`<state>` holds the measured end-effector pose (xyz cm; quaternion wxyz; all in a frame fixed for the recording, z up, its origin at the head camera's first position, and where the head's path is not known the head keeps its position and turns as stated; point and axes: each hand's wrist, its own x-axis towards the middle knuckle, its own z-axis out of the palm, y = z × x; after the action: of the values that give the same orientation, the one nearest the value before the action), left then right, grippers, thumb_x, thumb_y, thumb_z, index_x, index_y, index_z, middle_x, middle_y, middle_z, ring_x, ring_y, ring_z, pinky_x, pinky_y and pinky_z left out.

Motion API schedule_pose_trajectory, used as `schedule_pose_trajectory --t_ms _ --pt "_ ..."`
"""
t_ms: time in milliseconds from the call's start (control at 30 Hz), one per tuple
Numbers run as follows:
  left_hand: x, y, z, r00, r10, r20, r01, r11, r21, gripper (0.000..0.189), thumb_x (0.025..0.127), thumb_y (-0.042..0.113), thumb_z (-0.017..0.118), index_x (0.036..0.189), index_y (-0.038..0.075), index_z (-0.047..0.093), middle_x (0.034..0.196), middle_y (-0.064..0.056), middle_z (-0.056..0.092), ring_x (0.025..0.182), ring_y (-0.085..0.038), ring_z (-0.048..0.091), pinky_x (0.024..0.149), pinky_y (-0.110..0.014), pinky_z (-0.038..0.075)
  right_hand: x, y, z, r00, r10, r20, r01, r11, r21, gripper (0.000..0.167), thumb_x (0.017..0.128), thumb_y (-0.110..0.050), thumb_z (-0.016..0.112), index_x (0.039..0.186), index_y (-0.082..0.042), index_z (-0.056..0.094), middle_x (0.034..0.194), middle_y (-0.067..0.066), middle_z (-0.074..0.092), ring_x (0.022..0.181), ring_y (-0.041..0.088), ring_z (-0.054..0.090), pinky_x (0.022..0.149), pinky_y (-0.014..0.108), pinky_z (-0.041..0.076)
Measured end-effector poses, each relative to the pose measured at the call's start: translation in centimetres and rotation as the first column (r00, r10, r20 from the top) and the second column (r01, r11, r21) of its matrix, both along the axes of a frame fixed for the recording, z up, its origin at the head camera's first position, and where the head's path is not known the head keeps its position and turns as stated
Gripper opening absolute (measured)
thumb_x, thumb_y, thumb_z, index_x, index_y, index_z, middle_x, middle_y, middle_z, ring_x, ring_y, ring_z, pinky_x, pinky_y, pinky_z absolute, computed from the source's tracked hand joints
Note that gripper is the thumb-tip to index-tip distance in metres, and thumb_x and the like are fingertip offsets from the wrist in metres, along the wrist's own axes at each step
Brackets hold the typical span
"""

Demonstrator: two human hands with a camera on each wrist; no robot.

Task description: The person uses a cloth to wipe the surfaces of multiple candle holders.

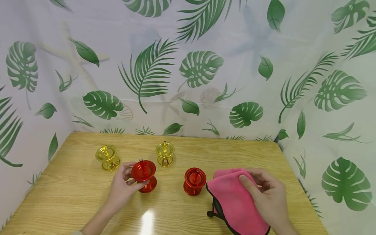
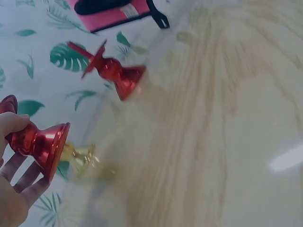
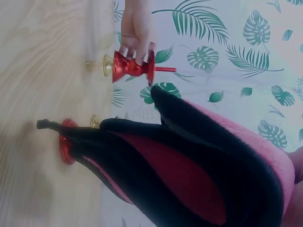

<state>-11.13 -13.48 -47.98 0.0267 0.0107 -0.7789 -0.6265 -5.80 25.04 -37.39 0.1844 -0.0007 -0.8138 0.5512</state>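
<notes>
My left hand (image 1: 124,184) grips a shiny red candle holder (image 1: 144,170) by its narrow waist, with the thumb in front and the fingers behind. Its wide dish with a short spike faces up; in the left wrist view its flared foot (image 2: 53,149) shows past the fingers. My right hand (image 1: 271,199) pinches a folded pink cloth (image 1: 232,195) with black edging and a small black loop, thumb on top. The cloth hangs in loose layers toward the camera in the right wrist view. A second red candle holder (image 1: 194,189) stands upright between the two hands.
Two gold candle holders stand farther back on the wooden table (image 1: 73,195): one (image 1: 110,163) at the left, one (image 1: 165,160) near the middle. A leaf-printed curtain (image 1: 205,114) surrounds the table's back and sides.
</notes>
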Motion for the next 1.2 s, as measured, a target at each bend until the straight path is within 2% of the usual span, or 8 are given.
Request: schedule_pose_trajectory --t_ms 200,367,833,1000,1200 --pt "-0.2 -2.0 -2.1 1.0 0.027 0.0 -0.027 0.999 -0.032 0.073 0.08 0.001 0.089 0.14 0.004 0.048 0.133 -0.019 0.07 0.102 0.006 0.064 0.091 -0.015 0.055 -0.2 0.3 -0.1 1.0 -0.01 0.011 0.01 1.0 0.024 0.013 0.094 -0.001 0.076 0.108 -0.002 0.076 0.09 -0.016 0.079 0.074 0.005 0.074 0.058 0.022 0.059" --pt "-0.1 -3.2 -3.0 0.999 0.039 0.0 -0.039 0.998 -0.048 0.076 0.08 0.0 0.088 0.143 0.004 0.045 0.137 -0.018 0.067 0.105 0.01 0.061 0.093 -0.013 0.052 -0.3 0.4 -0.2 1.0 -0.013 0.016 0.012 0.999 0.032 0.014 0.094 -0.002 0.076 0.108 -0.002 0.077 0.09 -0.016 0.078 0.074 0.006 0.074 0.058 0.022 0.06" --pt "0.2 -3.7 -3.9 0.999 0.029 0.029 -0.026 0.996 -0.083 0.075 0.081 -0.002 0.086 0.141 0.001 0.042 0.138 -0.022 0.065 0.107 0.015 0.056 0.094 -0.011 0.049 -0.3 0.6 -0.5 1.0 -0.003 0.023 0.003 1.0 0.002 0.014 0.095 0.0 0.075 0.109 -0.001 0.076 0.092 -0.013 0.079 0.075 0.006 0.075 0.059 0.022 0.06" --pt "0.2 -3.8 -4.2 1.0 0.02 0.006 -0.019 0.996 -0.082 0.076 0.081 0.003 0.089 0.143 0.003 0.043 0.135 -0.017 0.067 0.108 0.012 0.058 0.097 -0.01 0.047 -0.3 0.6 -0.6 1.0 0.006 0.017 -0.006 1.0 -0.014 0.014 0.095 0.001 0.075 0.109 0.0 0.075 0.092 -0.012 0.08 0.075 0.007 0.075 0.059 0.022 0.06" --pt "0.7 -4.8 -4.0 0.999 0.011 -0.048 -0.017 0.991 -0.133 0.085 0.078 0.013 0.094 0.147 0.003 0.044 0.128 -0.01 0.067 0.109 0.011 0.058 0.1 -0.004 0.044 -0.3 0.6 -0.6 1.0 0.001 0.003 -0.001 1.0 -0.008 0.014 0.094 0.002 0.075 0.108 0.001 0.075 0.092 -0.012 0.079 0.075 0.006 0.075 0.058 0.022 0.06"
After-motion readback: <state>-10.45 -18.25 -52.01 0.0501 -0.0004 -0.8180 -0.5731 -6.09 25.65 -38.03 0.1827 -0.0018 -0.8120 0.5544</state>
